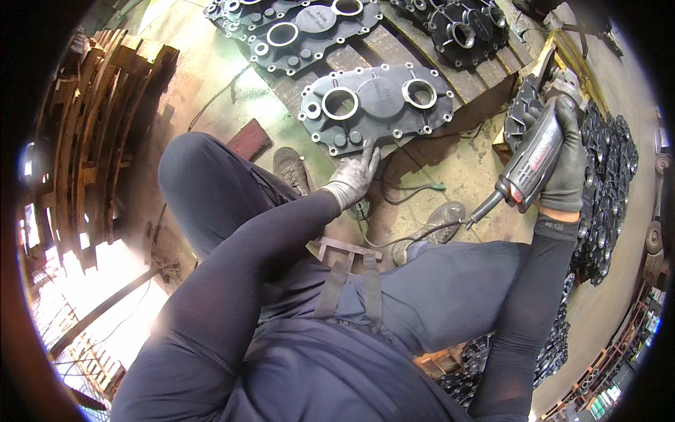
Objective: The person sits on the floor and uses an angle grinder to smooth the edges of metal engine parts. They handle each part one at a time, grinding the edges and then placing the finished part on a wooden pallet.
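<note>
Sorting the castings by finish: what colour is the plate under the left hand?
Dark grey casting, bare-metal rings around its big holes; head view.

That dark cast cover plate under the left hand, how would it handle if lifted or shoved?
The cover plate looks like thick cast metal: probably heavy and rigid. It lies flat on the wooden pallet, so it likely slides rather than tips. The left hand touches its near edge; the bored holes may offer grip.
</note>
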